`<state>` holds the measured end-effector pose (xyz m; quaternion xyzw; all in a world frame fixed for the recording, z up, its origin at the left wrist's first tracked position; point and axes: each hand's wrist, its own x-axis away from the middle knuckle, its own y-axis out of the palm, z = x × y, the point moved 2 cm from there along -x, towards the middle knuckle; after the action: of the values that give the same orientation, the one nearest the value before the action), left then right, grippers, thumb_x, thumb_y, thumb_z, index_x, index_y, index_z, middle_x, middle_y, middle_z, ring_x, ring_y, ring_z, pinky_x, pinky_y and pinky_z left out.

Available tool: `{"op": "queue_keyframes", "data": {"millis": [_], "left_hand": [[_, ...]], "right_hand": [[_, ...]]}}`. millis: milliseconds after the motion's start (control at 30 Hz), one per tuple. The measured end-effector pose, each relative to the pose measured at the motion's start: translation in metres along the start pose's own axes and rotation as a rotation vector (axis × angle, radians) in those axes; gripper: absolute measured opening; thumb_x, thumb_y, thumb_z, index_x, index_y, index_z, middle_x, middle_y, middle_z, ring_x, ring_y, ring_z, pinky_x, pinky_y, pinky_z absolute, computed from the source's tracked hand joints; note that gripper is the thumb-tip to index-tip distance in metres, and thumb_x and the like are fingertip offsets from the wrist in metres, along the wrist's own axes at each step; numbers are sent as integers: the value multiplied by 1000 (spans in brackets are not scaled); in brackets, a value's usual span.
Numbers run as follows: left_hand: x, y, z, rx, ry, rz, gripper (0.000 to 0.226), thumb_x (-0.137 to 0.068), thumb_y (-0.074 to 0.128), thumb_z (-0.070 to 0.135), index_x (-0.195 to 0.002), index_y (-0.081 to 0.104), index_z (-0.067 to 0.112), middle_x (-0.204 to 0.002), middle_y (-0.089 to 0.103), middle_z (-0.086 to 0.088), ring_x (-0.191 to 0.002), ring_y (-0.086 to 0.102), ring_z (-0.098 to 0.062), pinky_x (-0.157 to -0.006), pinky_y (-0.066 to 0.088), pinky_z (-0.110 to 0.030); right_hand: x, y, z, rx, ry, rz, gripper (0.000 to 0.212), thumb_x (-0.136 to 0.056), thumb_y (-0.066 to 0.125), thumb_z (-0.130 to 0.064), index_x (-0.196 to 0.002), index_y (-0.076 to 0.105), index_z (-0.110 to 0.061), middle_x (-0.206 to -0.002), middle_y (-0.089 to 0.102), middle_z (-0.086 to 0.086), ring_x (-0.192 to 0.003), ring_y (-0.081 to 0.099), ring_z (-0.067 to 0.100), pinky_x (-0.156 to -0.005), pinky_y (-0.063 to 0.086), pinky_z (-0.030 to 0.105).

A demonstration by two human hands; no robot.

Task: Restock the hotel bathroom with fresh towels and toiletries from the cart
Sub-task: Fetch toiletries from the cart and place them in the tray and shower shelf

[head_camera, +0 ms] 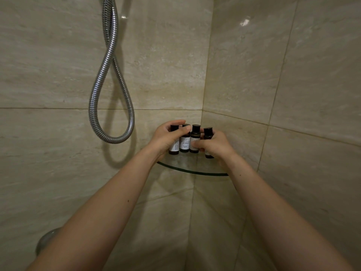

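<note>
Glass with a dark green edge forms the small corner shelf [192,172], fixed where two beige stone-tiled walls [293,75] meet. Four little dark bottles with black caps line up on it, close together. The person reaches in with both bare forearms. The left hand [166,136] is curled round the leftmost bottle [173,148], fingers arched over its cap and the thumb lying across the second bottle [185,143], whose white label faces out. The right hand [214,146] wraps the rightmost bottle [208,132], which stands a little nearer than the others, and its fingertips touch the lower part of the third bottle [195,133]. Whether the rightmost bottle's base rests on the glass I cannot tell. To the far left a ribbed chrome shower hose [111,94] hangs in a long loop against the wall, and a round metal fitting [46,239] shows at the near left.
</note>
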<state>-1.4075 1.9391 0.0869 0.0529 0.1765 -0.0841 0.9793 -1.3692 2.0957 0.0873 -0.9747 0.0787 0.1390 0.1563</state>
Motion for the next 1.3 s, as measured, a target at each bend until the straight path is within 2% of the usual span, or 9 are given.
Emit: {"op": "queue_keyframes", "data": {"millis": [333,400,533,733,833,900,1033,1167,1300], "left_hand": [[10,0,6,-147,115,36,51,-80,78,30,-127,60,22,-115,60,4,-105,58,-6,-86,49,-22],[13,0,7,-208,138,52,51,-81,76,37,-127,57,24,-117,60,5,-108,58,-7,-94,49,-27],[23,2,12,-241,132,92,54,-88,67,38,-136,50,20,-124,56,3,-119,53,-14,-102,45,-32],[42,-4,15,-282,91,141,49,-94,53,14,-140,39,11,-136,47,-5,-115,46,-10,-91,39,-20],[49,-5,13,-376,77,118,52,-90,59,9,-137,37,10,-135,46,-7,-99,51,-6,-65,43,-7],[52,-4,14,-420,63,93,55,-89,62,7,-137,36,7,-133,46,-7,-92,52,-4,-54,44,-5],[57,-3,13,-496,37,57,58,-90,63,5,-138,32,4,-121,47,-4,-101,51,-11,-60,44,-10],[56,-6,11,-562,7,54,59,-87,63,-3,-138,33,3,-124,56,-14,-101,56,-18,-83,47,-26],[53,-7,10,-565,-3,49,57,-88,63,-1,-138,37,3,-120,61,-15,-102,61,-21,-79,47,-25]], "right_hand": [[9,-4,-3,7,40,11,64,-77,74,4,-134,50,-16,-108,66,4,-100,62,18,-61,45,23],[13,-6,-4,8,34,3,63,-77,75,4,-131,49,-15,-109,64,5,-103,61,20,-62,45,23],[23,-8,-6,19,5,8,55,-78,75,3,-117,45,-22,-93,58,-4,-88,58,12,-60,45,22],[39,-15,-6,-1,-11,76,63,-77,75,-1,-127,42,-20,-99,53,-8,-85,57,6,-61,49,22],[45,-18,-6,45,-16,76,71,-77,70,6,-138,38,-15,-99,55,-6,-86,60,11,-70,55,25],[46,-18,-5,118,-22,92,77,-76,69,7,-142,36,-14,-108,56,-2,-100,61,18,-84,55,32],[49,-17,-5,204,-26,119,71,-78,68,4,-140,39,-15,-101,55,-6,-106,60,20,-93,53,36],[50,-17,-4,263,-49,146,60,-84,69,-2,-137,44,-12,-107,58,0,-106,59,20,-93,51,35],[49,-16,-4,321,-67,175,53,-82,72,-5,-129,49,-13,-104,56,-1,-102,59,19,-86,51,34]]}}
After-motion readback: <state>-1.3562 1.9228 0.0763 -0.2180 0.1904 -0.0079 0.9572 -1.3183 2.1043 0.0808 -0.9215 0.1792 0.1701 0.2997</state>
